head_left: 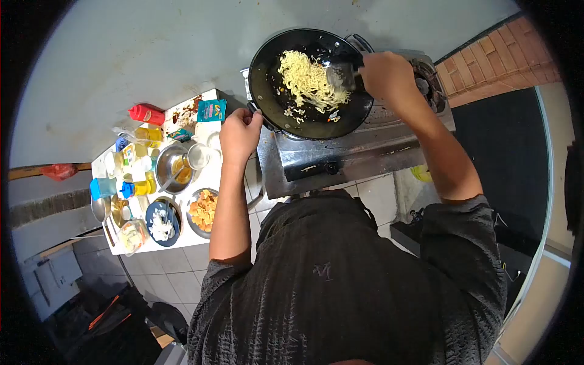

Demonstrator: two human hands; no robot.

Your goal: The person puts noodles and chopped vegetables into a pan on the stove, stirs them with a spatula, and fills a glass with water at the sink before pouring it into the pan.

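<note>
A black wok (267, 112) sits on the stove, with yellow noodles (307, 79) heaped in its middle and small bits scattered around them. My left hand (241, 134) is closed on the wok's left loop handle. Over the wok's right side, my right hand (388, 76) grips a dark spatula (342, 77), its blade against the right edge of the noodles. The spatula looks slightly blurred, and my fingers hide its handle.
Left of the stove (322, 161), a white table (182, 237) holds a metal bowl (164, 173), a plate of white pieces (161, 225), a plate of orange-brown pieces (204, 210), a red squeeze bottle (146, 114) and several jars. A second burner (426, 82) stands right of the wok.
</note>
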